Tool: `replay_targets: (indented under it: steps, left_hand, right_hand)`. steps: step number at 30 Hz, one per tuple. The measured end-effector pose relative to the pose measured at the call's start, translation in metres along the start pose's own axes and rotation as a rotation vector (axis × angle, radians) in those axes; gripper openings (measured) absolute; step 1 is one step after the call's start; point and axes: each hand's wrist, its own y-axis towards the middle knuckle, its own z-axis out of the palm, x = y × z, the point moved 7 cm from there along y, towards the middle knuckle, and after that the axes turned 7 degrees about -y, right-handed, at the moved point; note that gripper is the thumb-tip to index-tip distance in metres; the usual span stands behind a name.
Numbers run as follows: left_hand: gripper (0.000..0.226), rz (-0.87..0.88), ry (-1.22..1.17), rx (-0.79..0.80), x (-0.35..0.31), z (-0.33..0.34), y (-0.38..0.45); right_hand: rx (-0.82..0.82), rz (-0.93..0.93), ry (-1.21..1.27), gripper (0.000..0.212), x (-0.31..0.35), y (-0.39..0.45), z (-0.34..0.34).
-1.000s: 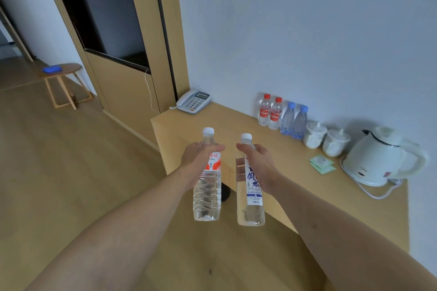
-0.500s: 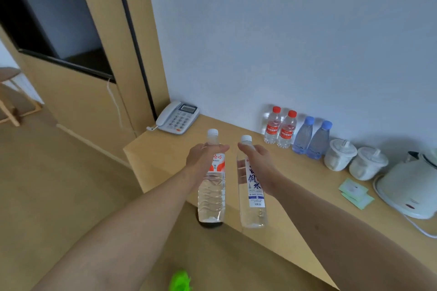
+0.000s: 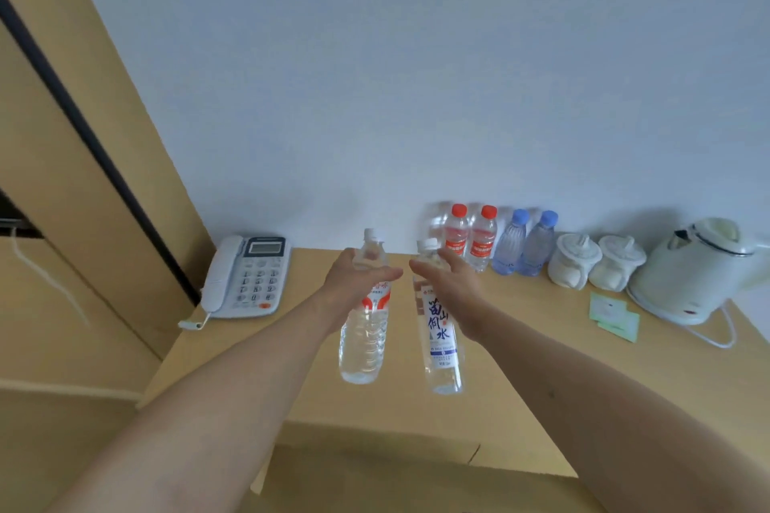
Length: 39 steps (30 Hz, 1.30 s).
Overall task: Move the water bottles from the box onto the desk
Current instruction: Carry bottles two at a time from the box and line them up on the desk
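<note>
Presently, two water bottles are held in the air above the wooden desk (image 3: 291, 379), one in each hand. The red-labelled bottle (image 3: 364, 329) is gripped near its shoulder by the left hand (image 3: 354, 283), whose fingers are curled round it; the white cap is seen above the hand and the body hangs below it, clear of the desk surface. The blue-lettered bottle (image 3: 437, 337) is gripped likewise by the right hand (image 3: 452, 283), fingers wrapped round the upper part. Both bottles are held roughly upright and just beside each other, not touching. Four smaller bottles are noted standing in a row against the wall beyond the hands: two red-capped bottles (image 3: 471, 239) and two blue-capped bottles (image 3: 523, 244). A telephone (image 3: 246, 275) is recorded at the desk's left end, and two lidded white cups (image 3: 596, 267) and a white kettle (image 3: 700, 271) to the right.
</note>
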Motion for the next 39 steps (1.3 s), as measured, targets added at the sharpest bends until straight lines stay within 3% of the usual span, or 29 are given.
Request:
replay_targets:
  steps: [7,10,19,29,34,39]
  left_hand:
    - [0.082,-0.024,0.18,0.103,0.002,0.012,0.063]
    - [0.081,-0.024,0.247,0.112,-0.002,0.015,0.089]
    - [0.07,-0.085,0.402,0.126,-0.023,0.033,0.149]
    - [0.055,0.079,0.381,-0.083,-0.035,0.042,0.194]
    - [0.074,0.154,0.394,-0.143,-0.038,0.056,0.202]
    - [0.074,0.166,0.356,-0.165,-0.039,0.055,0.208]
  right_hand:
    - [-0.006,-0.024,-0.081,0.06,0.007,0.055,0.0]
    - [-0.028,-0.078,-0.181,0.042,0.018,0.082,-0.006]
    - [-0.086,-0.144,-0.456,0.036,0.04,0.15,-0.021]
    - [-0.201,-0.157,-0.609,0.033,0.048,0.19,-0.028]
    - [-0.226,-0.18,-0.587,0.024,0.048,0.201,-0.03]
    - [-0.247,-0.187,-0.549,0.032,0.045,0.208,-0.033]
